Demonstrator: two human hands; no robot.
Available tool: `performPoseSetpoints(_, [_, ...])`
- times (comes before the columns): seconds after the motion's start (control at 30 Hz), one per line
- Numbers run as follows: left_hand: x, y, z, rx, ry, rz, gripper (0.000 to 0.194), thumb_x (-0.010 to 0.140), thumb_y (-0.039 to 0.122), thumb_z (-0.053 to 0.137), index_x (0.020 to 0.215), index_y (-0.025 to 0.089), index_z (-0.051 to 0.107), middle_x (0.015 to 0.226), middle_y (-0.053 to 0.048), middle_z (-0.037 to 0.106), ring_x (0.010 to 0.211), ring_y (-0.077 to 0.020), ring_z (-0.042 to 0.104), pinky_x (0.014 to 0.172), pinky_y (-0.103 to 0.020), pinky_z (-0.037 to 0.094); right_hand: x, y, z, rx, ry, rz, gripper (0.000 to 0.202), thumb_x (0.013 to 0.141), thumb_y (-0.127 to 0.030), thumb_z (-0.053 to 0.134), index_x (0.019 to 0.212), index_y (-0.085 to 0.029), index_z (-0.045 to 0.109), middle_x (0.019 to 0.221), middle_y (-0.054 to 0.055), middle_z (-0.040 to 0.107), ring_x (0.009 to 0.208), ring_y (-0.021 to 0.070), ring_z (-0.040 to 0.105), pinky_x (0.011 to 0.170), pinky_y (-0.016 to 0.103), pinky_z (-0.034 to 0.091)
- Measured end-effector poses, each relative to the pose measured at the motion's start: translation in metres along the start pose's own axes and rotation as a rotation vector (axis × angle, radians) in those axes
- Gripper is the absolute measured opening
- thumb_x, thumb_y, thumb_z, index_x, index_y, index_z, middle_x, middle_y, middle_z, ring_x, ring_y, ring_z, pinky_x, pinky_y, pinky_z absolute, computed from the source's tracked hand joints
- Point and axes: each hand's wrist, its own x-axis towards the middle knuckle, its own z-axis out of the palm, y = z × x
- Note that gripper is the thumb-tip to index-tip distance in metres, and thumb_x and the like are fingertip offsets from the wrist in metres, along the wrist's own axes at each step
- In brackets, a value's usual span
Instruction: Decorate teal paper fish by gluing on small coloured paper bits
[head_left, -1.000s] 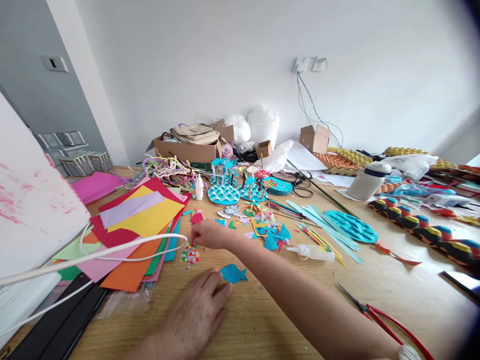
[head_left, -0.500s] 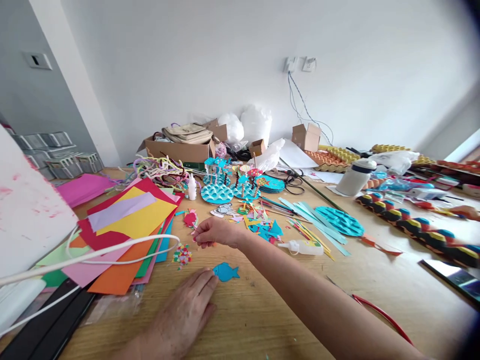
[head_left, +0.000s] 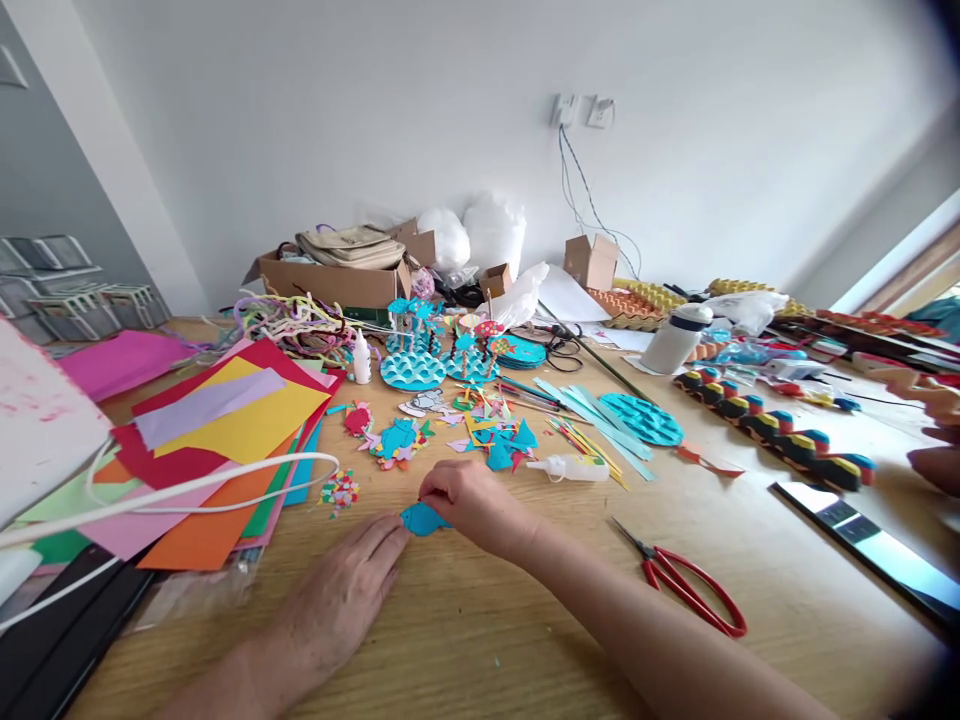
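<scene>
Wooden table (head_left: 465, 640): bore everything | coloured sheets (head_left: 259, 405): stacked at left | left hand (head_left: 345, 585): flat, fingers extended, fingertips at fish's head | right hand (head_left: 476, 505): fingers curled over fish's tail end, grip could not be told | blue paper fish (head_left: 421, 519): on table, between hands | paper dots (head_left: 340, 492): heaped beyond left hand

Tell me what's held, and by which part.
Cannot be told: the right hand covers the tail end of the blue paper fish, hiding any grip; the left hand rests at the fish's head.
</scene>
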Motion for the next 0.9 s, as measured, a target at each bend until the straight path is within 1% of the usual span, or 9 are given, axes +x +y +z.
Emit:
performPoseSetpoints(0.17, [0.0016,0.0010,-0.0004,-0.002,-0.003,0.008,0.040,0.076,0.003,0.037,0.111,0.020,0.049,0.111,-0.006,0.059,0.099,-0.0184,0.058,0.086,-0.035,0.049,-0.0035,-0.0043,0.0030,-0.186,-0.043,-0.056,0.016,0.081,-0.019,0.048,0.080,-0.017,0.065,0.080,0.004,0.065,0.073,0.0133,0.059,0.061,0.020,0.038])
performPoseSetpoints(0.43, [0.0019,0.0017,-0.0029,0.025,-0.026,0.025,0.036,0.077,0.003,0.038,0.107,0.015,0.052,0.108,-0.009,0.060,0.097,-0.0204,0.058,0.086,-0.036,0.049,-0.0023,-0.0038,0.0082,-0.363,-0.096,-0.147,0.016,0.083,-0.020,0.046,0.082,-0.016,0.061,0.082,0.006,0.063,0.072,0.0144,0.058,0.062,0.023,0.037])
performPoseSetpoints(0.53, [0.0011,0.0016,-0.0023,0.027,-0.029,0.029,0.035,0.077,0.003,0.038,0.106,0.016,0.053,0.108,-0.009,0.060,0.096,-0.0204,0.059,0.085,-0.036,0.050,-0.0019,-0.0035,0.0101,-0.393,-0.093,-0.155,0.016,0.084,-0.020,0.046,0.082,-0.016,0.061,0.082,0.005,0.063,0.073,0.0152,0.058,0.064,0.024,0.038])
performPoseSetpoints(0.7, [0.0008,-0.0003,-0.0006,0.033,-0.022,0.037,0.036,0.078,0.003,0.037,0.108,0.017,0.052,0.110,-0.008,0.059,0.100,-0.0194,0.057,0.088,-0.035,0.048,-0.0024,-0.0030,0.0102,-0.383,-0.112,-0.163,0.016,0.085,-0.020,0.045,0.081,-0.015,0.060,0.083,0.006,0.063,0.075,0.0153,0.057,0.065,0.024,0.038])
performPoseSetpoints(0.9, [0.0023,0.0013,-0.0039,0.006,-0.025,0.035,0.036,0.078,0.004,0.037,0.107,0.019,0.052,0.109,-0.007,0.059,0.099,-0.0191,0.057,0.087,-0.035,0.049,-0.0033,-0.0033,0.0087,-0.392,-0.125,-0.174,0.016,0.085,-0.019,0.045,0.082,-0.015,0.060,0.083,0.006,0.063,0.075,0.0157,0.058,0.065,0.025,0.038])
